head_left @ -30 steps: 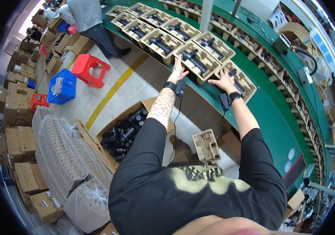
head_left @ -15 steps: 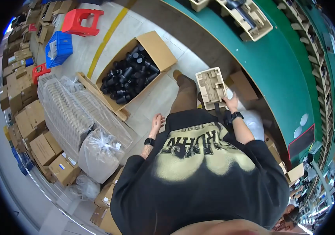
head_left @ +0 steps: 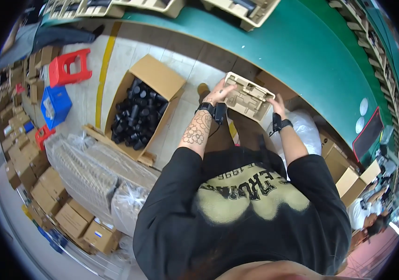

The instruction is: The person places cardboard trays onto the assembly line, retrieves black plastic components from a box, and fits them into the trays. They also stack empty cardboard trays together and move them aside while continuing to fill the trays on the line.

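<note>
Between my hands is a beige molded pulp tray (head_left: 248,100) with several shaped hollows, and no part shows in them. My left hand (head_left: 218,92) grips its left end, the thumb over the rim. At the right end my right hand (head_left: 277,106) has its fingers closed on the edge. The tray is held in front of my waist, apart from the green workbench (head_left: 302,70). To the left on the floor stands an open cardboard box (head_left: 157,77) full of black cylindrical parts (head_left: 138,112).
Further beige trays with black parts (head_left: 250,11) line the bench's far edge. Plastic-wrapped stacked trays (head_left: 85,168) and cardboard boxes (head_left: 52,186) stand at left, near a red stool (head_left: 71,67) and blue crate (head_left: 57,107). A white plastic bag (head_left: 304,133) lies beside my right arm.
My left hand has come up from my side and taken hold of the tray's left end. The tray has turned from upright to more crosswise. My view has shifted.
</note>
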Action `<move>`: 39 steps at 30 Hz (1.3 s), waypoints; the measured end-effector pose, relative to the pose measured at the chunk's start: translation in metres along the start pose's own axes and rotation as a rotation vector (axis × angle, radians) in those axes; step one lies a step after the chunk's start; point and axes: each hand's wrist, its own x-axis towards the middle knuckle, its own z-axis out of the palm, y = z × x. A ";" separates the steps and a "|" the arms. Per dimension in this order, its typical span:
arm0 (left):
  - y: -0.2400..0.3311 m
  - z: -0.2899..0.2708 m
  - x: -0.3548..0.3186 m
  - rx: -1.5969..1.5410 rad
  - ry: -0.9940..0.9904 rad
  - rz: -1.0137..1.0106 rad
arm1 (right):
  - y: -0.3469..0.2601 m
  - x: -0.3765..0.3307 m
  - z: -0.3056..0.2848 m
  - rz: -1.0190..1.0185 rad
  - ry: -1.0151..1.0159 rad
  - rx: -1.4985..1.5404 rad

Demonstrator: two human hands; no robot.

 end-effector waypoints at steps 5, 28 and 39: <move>-0.019 0.016 0.008 0.126 -0.155 -0.120 | -0.004 -0.042 0.006 0.467 -0.261 0.367; 0.234 -0.146 -0.077 0.328 -0.493 0.199 | -0.225 -0.208 -0.074 -0.150 0.142 0.261; 0.344 -0.067 0.031 0.736 -0.249 0.773 | -0.320 -0.091 -0.169 -0.303 0.451 -0.420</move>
